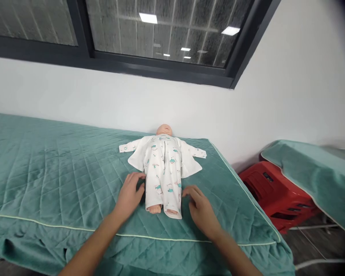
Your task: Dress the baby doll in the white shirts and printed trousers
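A baby doll [164, 130] lies on its back on the green quilted bedcover, its head toward the wall. A white printed baby top [138, 152] is spread out beneath it, sleeves out to both sides. White printed pants [162, 168] cover the doll from near the neck down, with the feet showing at the leg ends. My left hand [131, 192] is beside the left edge of the pants, its fingers curved and apart. On the other side, my right hand [200, 206] hovers by the lower pant leg with bent fingers. Neither hand holds anything.
The green bedcover [74, 168] has a pale piped edge along the front and right. A white wall [117, 99] and a dark-framed window [161, 69] rise behind. To the right, red plastic stools [276, 191] stand partly under another green cover [319, 172].
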Demonstrator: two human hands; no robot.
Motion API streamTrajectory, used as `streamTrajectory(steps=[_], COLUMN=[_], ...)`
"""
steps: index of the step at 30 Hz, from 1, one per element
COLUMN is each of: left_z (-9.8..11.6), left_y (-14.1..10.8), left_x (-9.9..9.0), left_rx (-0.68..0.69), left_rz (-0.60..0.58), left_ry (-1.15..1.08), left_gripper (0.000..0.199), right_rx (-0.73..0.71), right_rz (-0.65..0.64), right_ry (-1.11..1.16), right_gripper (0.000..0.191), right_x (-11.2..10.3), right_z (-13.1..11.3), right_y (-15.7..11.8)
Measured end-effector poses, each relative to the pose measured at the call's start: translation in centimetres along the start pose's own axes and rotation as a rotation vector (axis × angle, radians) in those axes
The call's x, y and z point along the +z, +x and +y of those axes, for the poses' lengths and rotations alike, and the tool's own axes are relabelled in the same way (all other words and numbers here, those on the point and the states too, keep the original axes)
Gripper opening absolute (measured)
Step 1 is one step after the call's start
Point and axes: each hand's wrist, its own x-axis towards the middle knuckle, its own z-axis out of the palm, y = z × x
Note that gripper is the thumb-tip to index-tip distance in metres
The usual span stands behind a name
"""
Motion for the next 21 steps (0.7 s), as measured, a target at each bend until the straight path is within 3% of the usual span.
streamTrajectory(steps=[3,5,8,13,17,21], left_z=[-1.1,-0.9,-0.4,0.0,0.4,0.8], left_y=[0.5,0.1,-0.9,-3.0,-4.2,-4.5], left_x=[0.5,0.8,0.7,0.4,0.5,0.6], left_rx=[-0.183,-0.197,-0.171,-0.084,0.07,0.137], left_rz=[-0.012,-0.036,-0.078,-0.095,-0.113,-0.168], left_ry=[-0.126,-0.114,-0.085,-0.065,-0.021,-0.044], left_gripper=[0.021,0.026,0.025,0.021,0.02,0.022], right_rx=[-0.006,0.01,0.073,0.075,0.078,0.068], right_rz=[0.1,0.159,0.184,0.072,0.072,0.114], right_ry=[-0.051,-0.111,-0.256,-0.399,-0.437,-0.445], right_gripper=[0.041,0.036,0.025,0.013,0.014,0.019], right_x=[0.9,1.8,2.7,2.8,2.7,2.9], right_z=[1.4,2.1,2.8,3.0,3.1,3.2], right_y=[3.6,5.6,7.0,6.8,6.6,6.7])
